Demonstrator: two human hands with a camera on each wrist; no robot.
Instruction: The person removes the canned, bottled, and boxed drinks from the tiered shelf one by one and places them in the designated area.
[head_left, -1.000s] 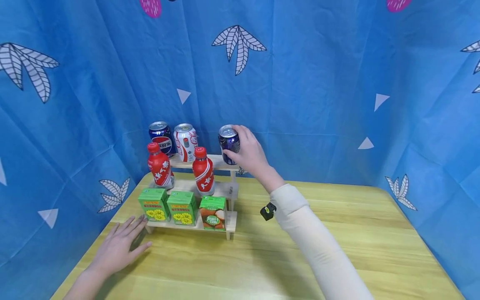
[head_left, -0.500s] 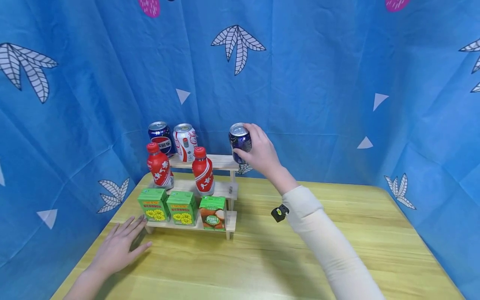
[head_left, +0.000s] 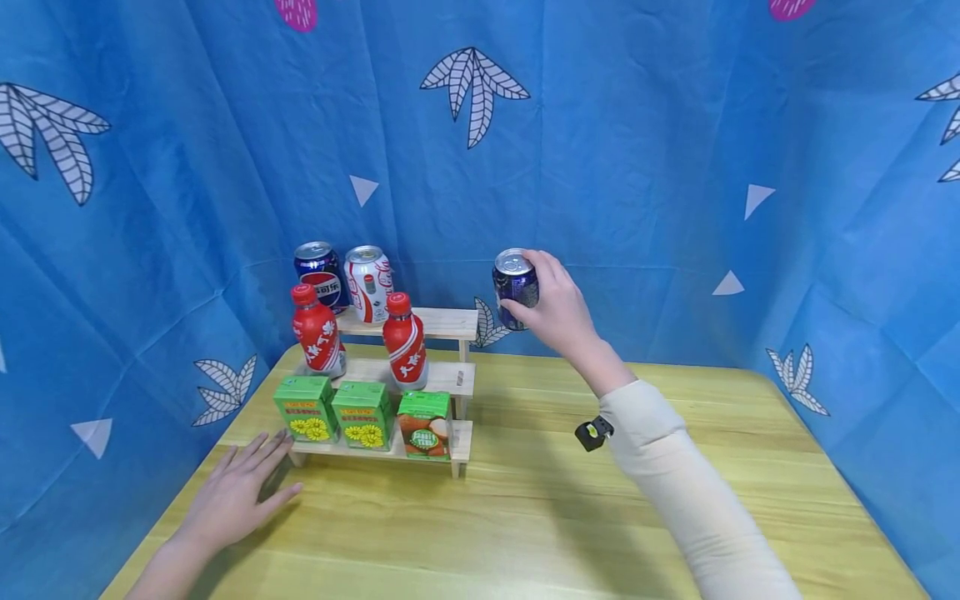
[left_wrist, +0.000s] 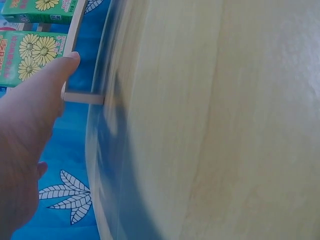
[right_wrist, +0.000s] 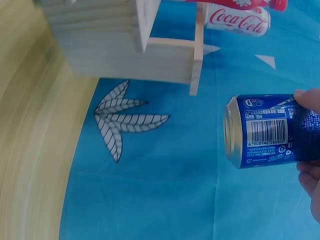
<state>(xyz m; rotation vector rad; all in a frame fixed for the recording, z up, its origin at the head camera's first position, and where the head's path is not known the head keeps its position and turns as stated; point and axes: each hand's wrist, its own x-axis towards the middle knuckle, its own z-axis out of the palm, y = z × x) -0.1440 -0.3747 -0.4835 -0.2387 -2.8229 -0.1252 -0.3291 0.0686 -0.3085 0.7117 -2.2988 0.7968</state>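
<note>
My right hand [head_left: 558,308] grips a dark blue soda can [head_left: 514,287] in the air, just right of the wooden tiered shelf [head_left: 450,323]. In the right wrist view the can [right_wrist: 265,131] shows its barcode and bare base, apart from the shelf. My left hand [head_left: 236,496] lies with its fingers spread near the shelf's front left corner, beside a green drink carton [head_left: 307,410]. The left wrist view has the thumb of the left hand [left_wrist: 30,115] stretched out by the cartons; whether it touches the shelf I cannot tell.
On the top tier stand a blue Pepsi can [head_left: 321,275] and a white Coca-Cola can [head_left: 369,285]. Two red bottles [head_left: 405,343] occupy the middle tier. Below are another flower carton [head_left: 364,417] and a brown-green carton [head_left: 425,427]. Blue curtain [head_left: 637,167] surrounds the wooden table [head_left: 675,433].
The right hand has carried the blue can rightward, from above the top tier's right end to beyond the shelf's side. My left hand has stayed in place.
</note>
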